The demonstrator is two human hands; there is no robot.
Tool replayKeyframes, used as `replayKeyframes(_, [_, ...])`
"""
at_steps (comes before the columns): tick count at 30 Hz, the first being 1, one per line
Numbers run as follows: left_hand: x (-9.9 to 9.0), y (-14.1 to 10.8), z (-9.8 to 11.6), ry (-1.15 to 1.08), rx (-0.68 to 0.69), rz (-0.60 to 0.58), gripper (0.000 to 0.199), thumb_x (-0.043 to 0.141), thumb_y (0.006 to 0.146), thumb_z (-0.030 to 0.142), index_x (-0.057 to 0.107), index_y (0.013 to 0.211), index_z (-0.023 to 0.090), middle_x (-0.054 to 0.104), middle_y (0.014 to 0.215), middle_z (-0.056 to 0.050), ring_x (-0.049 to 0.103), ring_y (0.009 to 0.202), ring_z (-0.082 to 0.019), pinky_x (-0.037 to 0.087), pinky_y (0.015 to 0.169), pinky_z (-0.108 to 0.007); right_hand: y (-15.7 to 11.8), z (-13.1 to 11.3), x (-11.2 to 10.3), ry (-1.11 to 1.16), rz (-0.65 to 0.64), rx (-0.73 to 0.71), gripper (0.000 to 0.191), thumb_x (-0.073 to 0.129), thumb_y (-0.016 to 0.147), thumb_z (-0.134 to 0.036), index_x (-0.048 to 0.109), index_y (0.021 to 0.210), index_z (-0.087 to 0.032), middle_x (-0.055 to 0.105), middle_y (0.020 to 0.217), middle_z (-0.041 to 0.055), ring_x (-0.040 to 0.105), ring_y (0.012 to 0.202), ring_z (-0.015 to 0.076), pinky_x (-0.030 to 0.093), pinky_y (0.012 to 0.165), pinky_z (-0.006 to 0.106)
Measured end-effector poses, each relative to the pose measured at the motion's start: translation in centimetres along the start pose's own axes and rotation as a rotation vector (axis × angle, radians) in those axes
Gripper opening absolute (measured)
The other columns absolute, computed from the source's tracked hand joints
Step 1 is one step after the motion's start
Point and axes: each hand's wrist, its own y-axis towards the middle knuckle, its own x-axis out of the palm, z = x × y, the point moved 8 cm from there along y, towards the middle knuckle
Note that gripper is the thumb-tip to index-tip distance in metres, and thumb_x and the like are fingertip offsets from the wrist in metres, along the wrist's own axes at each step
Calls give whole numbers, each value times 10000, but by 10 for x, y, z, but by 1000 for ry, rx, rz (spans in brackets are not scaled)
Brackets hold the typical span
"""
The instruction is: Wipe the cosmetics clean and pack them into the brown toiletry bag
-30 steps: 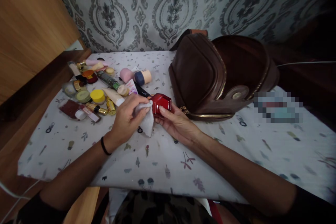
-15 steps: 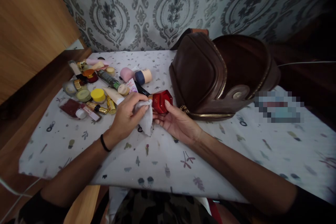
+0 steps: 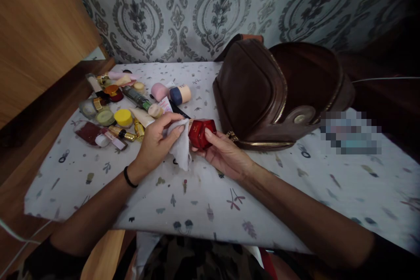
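My right hand [image 3: 226, 155] is closed around a shiny red bottle [image 3: 201, 133], its thumb on the near side, over the middle of the table. Pinched in my left hand [image 3: 156, 144] is a white cloth [image 3: 181, 146], which touches the left end of the bottle and hangs down from my fingers. That end of the bottle is partly hidden by the cloth. Just behind my left hand lie a cream tube [image 3: 141, 116], a yellow-lidded jar [image 3: 123, 118] and a gold bottle [image 3: 139, 130].
Several cosmetics, among them a dark red bottle [image 3: 88, 133] and a pink item [image 3: 159, 91], lie at the left and back. An open brown bag [image 3: 249, 87] stands right of centre on the patterned tablecloth [image 3: 210, 210]. A pixelated patch covers something farther right.
The red bottle has turned slightly in my right hand and sits a little lower. The cloth is spread more along its left end. The view has shifted slightly.
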Motion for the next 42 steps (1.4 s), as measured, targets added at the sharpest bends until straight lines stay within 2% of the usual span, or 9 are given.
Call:
replayKeyframes(5, [-1,1,16,116,164,-18,146,565,937,224,696,1000,216,723,969,-35,646,915,-190,502,854,-321,-1,-3,3,-31,-10,-38,402,895,677,-323,729,1029,-223,747,954,9,668,765,115,576,677,207])
replayKeyframes(14, [1,1,-8,40,-23,-1,160,562,929,254,644,1051,190,711,1007,-38,649,928,-181,491,854,-298,-3,-2,5,51,-32,2,416,895,681,-291,711,1044,-206,769,1005,20,729,859,154,631,731,251])
replayKeyframes(17, [2,0,-10,10,-48,3,154,561,924,254,611,1059,199,690,1016,-41,641,952,-187,489,858,-306,-3,0,7,49,-46,40,365,855,742,-342,719,1043,-186,785,942,37,748,811,157,629,708,232])
replayKeyframes(20, [3,0,-8,15,-42,3,101,556,923,257,597,999,206,670,936,-18,632,879,-172,486,798,-286,-3,3,9,18,-75,72,347,798,801,-421,722,1027,-170,788,872,53,760,745,167,616,643,216])
replayKeyframes(23, [3,0,-4,35,-17,-2,75,558,918,251,604,957,207,671,894,-1,622,820,-160,484,749,-269,-2,5,9,-1,-83,72,355,759,826,-482,727,970,-160,777,797,49,757,700,162,604,613,204])
replayKeyframes(28, [2,-1,3,87,48,-1,76,572,916,225,629,963,208,691,918,-8,633,846,-168,495,783,-282,-1,5,6,-3,-53,47,357,764,813,-499,729,946,-170,770,807,39,741,658,148,586,573,196])
replayKeyframes(33, [5,-6,21,146,209,-6,106,584,940,206,647,1025,210,692,965,-26,631,891,-171,493,809,-298,1,4,5,16,-31,26,381,826,740,-495,736,911,-167,760,765,26,705,612,119,582,576,183])
replayKeyframes(36, [7,-9,29,173,288,-18,125,575,950,198,656,1043,216,672,928,-25,622,865,-170,492,787,-301,2,4,3,27,-24,29,364,817,758,-483,738,931,-173,758,755,22,689,603,111,584,585,187])
replayKeyframes(42, [5,-7,27,185,291,-23,136,566,952,177,658,1046,211,675,953,-29,626,888,-168,493,801,-293,1,7,3,21,-43,90,401,727,820,-564,740,916,-175,755,776,28,705,623,117,567,590,186])
